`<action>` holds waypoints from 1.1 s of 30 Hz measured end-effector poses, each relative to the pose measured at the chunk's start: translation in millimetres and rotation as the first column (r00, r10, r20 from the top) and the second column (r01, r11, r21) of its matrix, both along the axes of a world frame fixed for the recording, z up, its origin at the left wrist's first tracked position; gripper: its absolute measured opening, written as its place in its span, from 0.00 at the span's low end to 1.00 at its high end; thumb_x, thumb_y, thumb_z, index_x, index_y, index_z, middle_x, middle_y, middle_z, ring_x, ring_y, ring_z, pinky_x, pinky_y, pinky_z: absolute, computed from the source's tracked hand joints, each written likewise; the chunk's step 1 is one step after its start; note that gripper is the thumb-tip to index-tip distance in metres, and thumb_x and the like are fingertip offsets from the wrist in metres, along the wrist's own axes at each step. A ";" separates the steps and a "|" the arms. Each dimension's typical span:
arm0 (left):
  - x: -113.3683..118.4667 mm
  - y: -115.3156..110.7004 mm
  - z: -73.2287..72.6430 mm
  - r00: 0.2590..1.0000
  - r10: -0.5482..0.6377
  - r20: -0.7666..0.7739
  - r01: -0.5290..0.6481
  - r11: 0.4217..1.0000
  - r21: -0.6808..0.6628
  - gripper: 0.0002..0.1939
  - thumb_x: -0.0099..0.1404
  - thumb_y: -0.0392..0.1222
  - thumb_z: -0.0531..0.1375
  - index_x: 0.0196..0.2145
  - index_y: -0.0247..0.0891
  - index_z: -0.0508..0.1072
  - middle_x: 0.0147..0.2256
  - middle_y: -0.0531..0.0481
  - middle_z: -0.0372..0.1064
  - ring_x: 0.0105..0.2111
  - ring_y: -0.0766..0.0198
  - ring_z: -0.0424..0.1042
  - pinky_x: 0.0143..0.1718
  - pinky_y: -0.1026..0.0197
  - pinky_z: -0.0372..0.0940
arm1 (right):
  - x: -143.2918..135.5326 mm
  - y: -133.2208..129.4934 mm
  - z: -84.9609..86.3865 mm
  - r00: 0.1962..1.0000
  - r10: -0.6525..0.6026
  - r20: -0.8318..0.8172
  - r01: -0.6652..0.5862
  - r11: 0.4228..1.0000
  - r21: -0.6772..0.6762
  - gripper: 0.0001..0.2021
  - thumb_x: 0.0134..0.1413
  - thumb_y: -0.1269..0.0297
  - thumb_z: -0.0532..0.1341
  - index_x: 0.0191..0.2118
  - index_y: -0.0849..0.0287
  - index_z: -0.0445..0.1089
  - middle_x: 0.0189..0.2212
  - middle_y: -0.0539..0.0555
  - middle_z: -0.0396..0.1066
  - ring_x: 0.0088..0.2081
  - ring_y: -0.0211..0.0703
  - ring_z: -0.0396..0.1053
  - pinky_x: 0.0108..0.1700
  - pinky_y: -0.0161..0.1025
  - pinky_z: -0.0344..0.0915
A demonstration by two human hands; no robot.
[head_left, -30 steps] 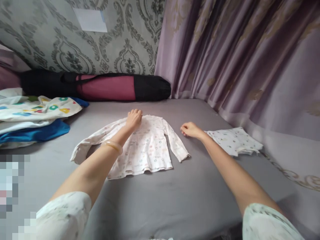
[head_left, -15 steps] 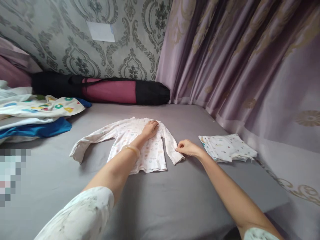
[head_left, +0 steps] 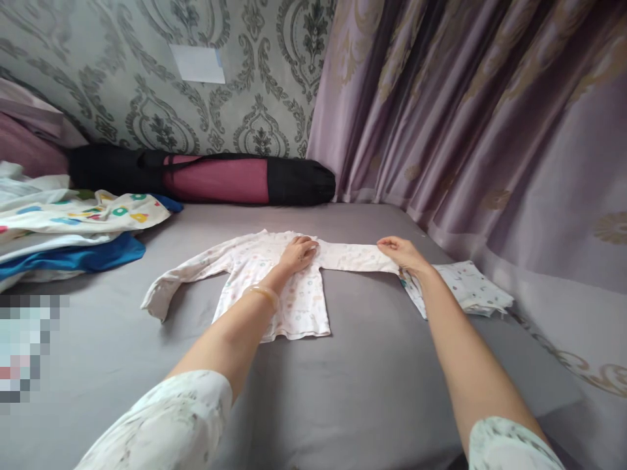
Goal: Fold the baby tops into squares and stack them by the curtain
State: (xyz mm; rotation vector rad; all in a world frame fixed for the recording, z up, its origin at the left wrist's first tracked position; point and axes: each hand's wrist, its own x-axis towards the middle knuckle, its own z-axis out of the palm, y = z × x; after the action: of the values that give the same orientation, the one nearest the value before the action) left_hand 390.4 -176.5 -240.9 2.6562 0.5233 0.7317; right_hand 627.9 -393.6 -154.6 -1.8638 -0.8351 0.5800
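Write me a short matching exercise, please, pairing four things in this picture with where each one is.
Column one
1. Left hand
2. Right hand
3. Long bag
4. Folded cloth

Column two
A. Lying along the foot of the patterned wall
B. At the end of the straightened sleeve
C. Partly hidden behind the right wrist
D. On the upper part of the shirt

Right pairs: 1-D; 2-B; 3-A; 4-C

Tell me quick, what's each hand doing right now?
Left hand: pressed flat on the shirt, not gripping.
Right hand: closed, pinching the shirt's sleeve.
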 end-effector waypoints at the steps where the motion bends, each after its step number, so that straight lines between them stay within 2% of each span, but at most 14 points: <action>1: -0.2 -0.5 0.6 1.000 0.006 -0.008 -0.006 1.000 0.001 0.17 0.69 0.42 0.52 0.51 0.39 0.75 0.51 0.42 0.70 0.53 0.55 0.66 0.59 0.52 0.59 | 7.2 -1.4 0.7 0.999 0.032 0.019 -0.032 0.999 0.033 0.15 0.42 0.57 0.66 0.37 0.58 0.72 0.28 0.50 0.73 0.28 0.37 0.67 0.31 0.33 0.62; 4: -1.0 -4.1 4.0 0.999 0.020 -0.044 -0.020 1.000 0.007 0.20 0.70 0.48 0.52 0.52 0.40 0.74 0.53 0.42 0.68 0.55 0.54 0.64 0.60 0.51 0.58 | 24.3 -4.5 -2.0 0.991 0.098 0.091 -0.098 0.995 0.005 0.15 0.43 0.58 0.67 0.37 0.58 0.75 0.30 0.51 0.75 0.29 0.38 0.69 0.34 0.34 0.64; 7: -2.1 -9.3 8.6 0.992 0.031 -0.123 -0.029 0.999 0.021 0.23 0.70 0.55 0.51 0.55 0.43 0.73 0.58 0.42 0.63 0.58 0.50 0.60 0.60 0.47 0.56 | 30.5 -3.1 -13.1 0.957 0.146 0.249 -0.090 0.970 -0.224 0.07 0.45 0.65 0.64 0.32 0.60 0.76 0.27 0.51 0.75 0.30 0.40 0.69 0.36 0.35 0.65; 11: -2.7 -13.7 12.1 0.978 0.048 -0.203 -0.040 0.998 0.043 0.27 0.69 0.60 0.50 0.58 0.46 0.69 0.61 0.42 0.59 0.60 0.47 0.56 0.60 0.44 0.56 | 22.3 1.9 -26.4 0.814 0.270 0.514 -0.003 0.887 -0.461 0.12 0.55 0.71 0.57 0.39 0.60 0.78 0.38 0.56 0.77 0.42 0.44 0.72 0.46 0.36 0.64; 15: -2.2 -14.3 12.2 0.970 0.061 -0.234 -0.051 0.997 0.049 0.29 0.68 0.63 0.49 0.59 0.47 0.68 0.62 0.43 0.57 0.61 0.46 0.55 0.61 0.44 0.54 | 3.8 2.6 -26.2 0.678 0.375 0.632 0.163 0.762 -0.627 0.18 0.61 0.73 0.51 0.51 0.58 0.74 0.52 0.61 0.70 0.53 0.50 0.67 0.51 0.42 0.62; 18: -1.8 -14.2 12.5 0.965 0.066 -0.253 -0.055 0.997 0.051 0.30 0.68 0.64 0.49 0.59 0.47 0.67 0.62 0.42 0.56 0.61 0.45 0.54 0.61 0.44 0.54 | -14.9 4.8 -22.0 0.603 0.405 0.687 0.305 0.679 -0.668 0.21 0.60 0.78 0.48 0.52 0.62 0.73 0.52 0.66 0.69 0.56 0.55 0.64 0.53 0.47 0.59; 20: -1.5 -14.4 12.9 0.965 0.061 -0.254 -0.050 0.997 0.051 0.30 0.68 0.64 0.49 0.60 0.46 0.67 0.63 0.41 0.56 0.61 0.44 0.54 0.60 0.43 0.54 | -31.7 12.6 -20.7 0.570 0.371 0.733 0.382 0.670 -0.636 0.21 0.59 0.79 0.47 0.50 0.66 0.73 0.52 0.70 0.69 0.57 0.59 0.62 0.55 0.51 0.56; 21: -1.3 -14.6 13.1 0.966 0.060 -0.253 -0.048 0.998 0.051 0.30 0.67 0.64 0.50 0.60 0.46 0.67 0.63 0.41 0.56 0.61 0.43 0.54 0.60 0.42 0.54 | -41.9 19.3 -21.0 0.564 0.348 0.749 0.387 0.690 -0.612 0.21 0.60 0.78 0.47 0.50 0.67 0.73 0.53 0.71 0.68 0.58 0.60 0.61 0.56 0.53 0.54; 22: -1.0 -14.8 13.1 0.966 0.060 -0.252 -0.049 0.998 0.051 0.30 0.67 0.63 0.50 0.60 0.46 0.67 0.63 0.40 0.56 0.61 0.43 0.54 0.60 0.41 0.54 | -53.5 27.9 -21.8 0.564 0.336 0.754 0.347 0.732 -0.586 0.22 0.60 0.77 0.46 0.53 0.67 0.71 0.55 0.71 0.67 0.60 0.60 0.59 0.58 0.54 0.52; 24: -0.4 -14.9 12.6 0.967 0.065 -0.246 -0.055 0.997 0.048 0.29 0.67 0.62 0.52 0.59 0.46 0.68 0.63 0.40 0.56 0.61 0.42 0.54 0.60 0.41 0.54 | -79.8 49.9 -25.2 0.570 0.357 0.740 0.174 0.828 -0.533 0.24 0.63 0.75 0.44 0.60 0.64 0.65 0.63 0.67 0.59 0.65 0.55 0.52 0.63 0.53 0.45; 25: -0.1 -14.8 12.2 0.968 0.066 -0.241 -0.057 0.997 0.047 0.28 0.67 0.60 0.53 0.59 0.46 0.67 0.63 0.41 0.56 0.61 0.42 0.54 0.60 0.40 0.54 | -93.6 62.0 -27.6 0.587 0.392 0.708 0.064 0.849 -0.524 0.25 0.66 0.70 0.42 0.64 0.64 0.59 0.67 0.64 0.53 0.68 0.53 0.46 0.65 0.52 0.40; 28: 0.9 -13.6 10.5 0.968 0.062 -0.245 -0.053 0.998 0.041 0.26 0.66 0.51 0.56 0.61 0.44 0.66 0.63 0.39 0.56 0.61 0.43 0.55 0.60 0.40 0.55 | -129.9 93.7 -35.7 0.703 0.497 0.509 -0.210 0.829 -0.519 0.29 0.69 0.54 0.38 0.70 0.60 0.46 0.71 0.57 0.42 0.71 0.47 0.37 0.68 0.52 0.34; 30: 1.2 -12.7 9.7 0.963 0.061 -0.262 -0.053 0.998 0.037 0.27 0.66 0.46 0.56 0.62 0.42 0.64 0.64 0.38 0.55 0.61 0.42 0.54 0.59 0.40 0.55 | -142.9 104.6 -41.2 0.754 0.487 0.441 -0.249 0.833 -0.494 0.32 0.69 0.49 0.35 0.71 0.61 0.40 0.72 0.57 0.36 0.71 0.46 0.33 0.68 0.52 0.32; 33: 0.8 -12.7 10.3 0.959 0.066 -0.274 -0.057 0.998 0.042 0.28 0.66 0.47 0.55 0.63 0.43 0.63 0.64 0.38 0.55 0.62 0.42 0.54 0.60 0.41 0.55 | -142.1 103.2 -48.3 0.774 0.462 0.433 -0.221 0.838 -0.498 0.34 0.68 0.47 0.34 0.72 0.62 0.37 0.72 0.57 0.34 0.71 0.45 0.31 0.69 0.53 0.29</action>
State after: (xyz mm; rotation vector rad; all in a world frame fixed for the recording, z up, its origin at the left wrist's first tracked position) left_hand 391.2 -189.2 -230.7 2.8017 0.6731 0.3898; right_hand 485.8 -290.4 -202.9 -2.3389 -1.5672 0.4871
